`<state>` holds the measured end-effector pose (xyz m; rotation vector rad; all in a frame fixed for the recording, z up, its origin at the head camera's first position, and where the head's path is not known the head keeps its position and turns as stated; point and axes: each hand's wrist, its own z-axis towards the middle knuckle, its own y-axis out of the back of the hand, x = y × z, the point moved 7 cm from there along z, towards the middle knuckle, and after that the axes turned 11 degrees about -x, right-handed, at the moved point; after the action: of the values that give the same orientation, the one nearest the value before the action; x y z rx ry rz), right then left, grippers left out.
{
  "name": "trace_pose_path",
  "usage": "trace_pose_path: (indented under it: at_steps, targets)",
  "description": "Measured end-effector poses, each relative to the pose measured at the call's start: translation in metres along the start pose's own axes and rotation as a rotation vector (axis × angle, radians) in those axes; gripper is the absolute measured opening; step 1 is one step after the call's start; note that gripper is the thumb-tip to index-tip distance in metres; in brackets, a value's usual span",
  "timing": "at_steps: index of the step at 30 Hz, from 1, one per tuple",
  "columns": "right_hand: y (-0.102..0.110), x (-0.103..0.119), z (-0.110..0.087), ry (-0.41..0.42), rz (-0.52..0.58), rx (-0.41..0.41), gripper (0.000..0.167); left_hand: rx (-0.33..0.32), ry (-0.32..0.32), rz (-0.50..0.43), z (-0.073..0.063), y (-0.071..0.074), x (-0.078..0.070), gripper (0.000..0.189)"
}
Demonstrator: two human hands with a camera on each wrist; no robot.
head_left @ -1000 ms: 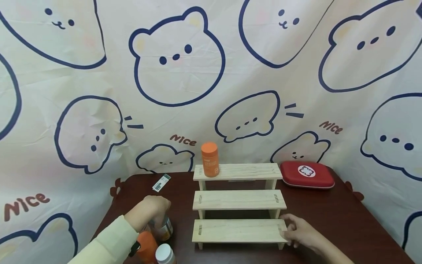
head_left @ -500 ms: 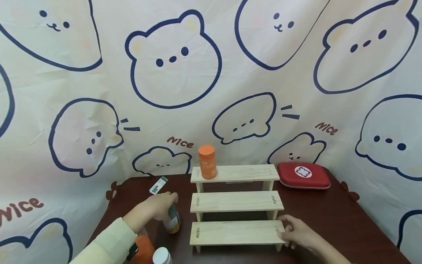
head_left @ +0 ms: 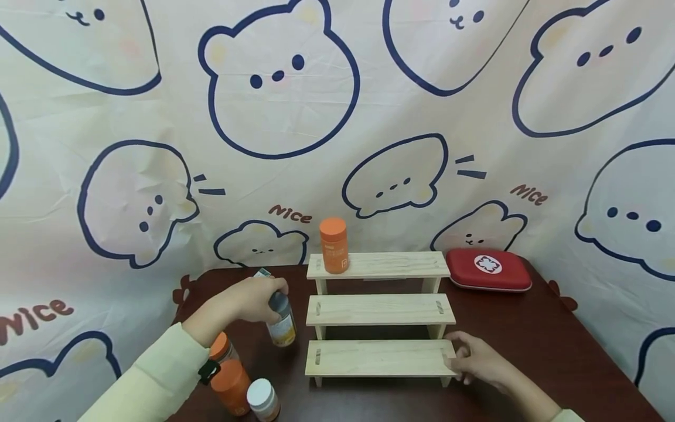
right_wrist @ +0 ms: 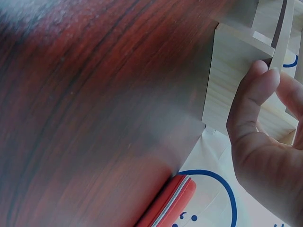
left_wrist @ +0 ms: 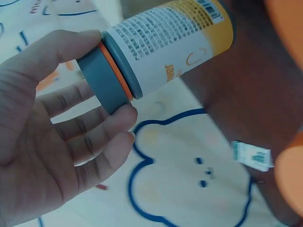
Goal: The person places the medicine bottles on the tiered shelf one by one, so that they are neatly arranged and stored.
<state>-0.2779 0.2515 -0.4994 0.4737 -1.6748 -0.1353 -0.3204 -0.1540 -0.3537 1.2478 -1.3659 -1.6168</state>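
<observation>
From my station I see a white-badged red zipped case (head_left: 488,271) lying toward the far right of the dark wood-grained table (head_left: 401,405), a small printed slip (left_wrist: 253,156) near its far left edge, and beyond them a pale cloth (head_left: 295,187) patterned with navy-outlined faces and brown "Nice" lettering

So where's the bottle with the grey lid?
In the head view, the grey-lidded bottle is held by the left hand, just left of the wooden shelf.
</observation>
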Motion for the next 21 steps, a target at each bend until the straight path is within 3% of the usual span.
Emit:
trace_pose_path:
  at_steps: [5, 13, 17, 21]
  targets:
    - [0.0, -0.001, -0.001, -0.018, -0.002, -0.009, 0.066, -0.024, -0.057, -0.002, -0.002, 0.02, -0.025, 0.041]
    - [-0.002, -0.007, -0.003, -0.023, 0.003, -0.011, 0.064, 0.036, -0.158, -0.013, 0.001, 0.032, -0.083, 0.037]
    - [-0.002, -0.006, -0.002, -0.013, 0.001, -0.02, 0.064, 0.021, -0.223, -0.042, 0.016, 0.049, -0.115, 0.039]
    - [-0.001, -0.003, -0.001, -0.004, -0.011, -0.033, 0.063, -0.054, -0.291, -0.019, 0.038, 0.066, -0.149, 0.039]
